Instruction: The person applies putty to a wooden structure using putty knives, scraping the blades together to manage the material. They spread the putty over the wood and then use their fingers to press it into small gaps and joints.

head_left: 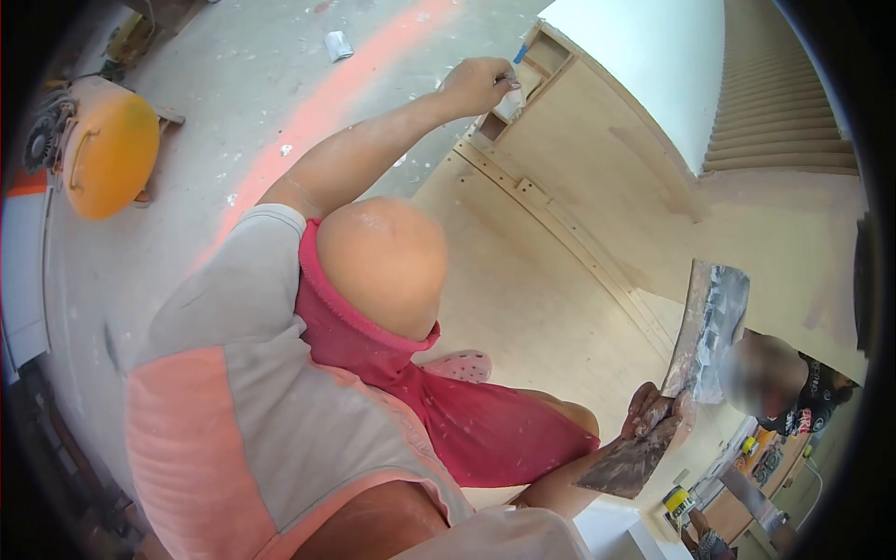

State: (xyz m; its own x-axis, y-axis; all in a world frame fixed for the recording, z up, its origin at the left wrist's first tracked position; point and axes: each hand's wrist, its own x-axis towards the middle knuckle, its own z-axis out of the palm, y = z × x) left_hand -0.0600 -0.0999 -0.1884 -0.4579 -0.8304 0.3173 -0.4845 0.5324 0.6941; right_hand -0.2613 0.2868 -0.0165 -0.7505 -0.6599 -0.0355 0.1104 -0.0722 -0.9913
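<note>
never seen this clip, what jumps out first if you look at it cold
A raised bare knee in pink shorts fills the centre. Up top, the left hand presses a small putty knife into a plywood panel; at lower right, the right hand grips two smeared trowels.

Smeared trowel (707, 329) upright, gripped; dirty scraper blade (625, 467) below it.

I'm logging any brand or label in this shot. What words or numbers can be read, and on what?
None can be read.
Other person's dark shirt: red and white print, too blurred to read.
Yellow container at the bottom right: dark label, too small to read.
Orange machine at the left: no lettering shows.
</note>
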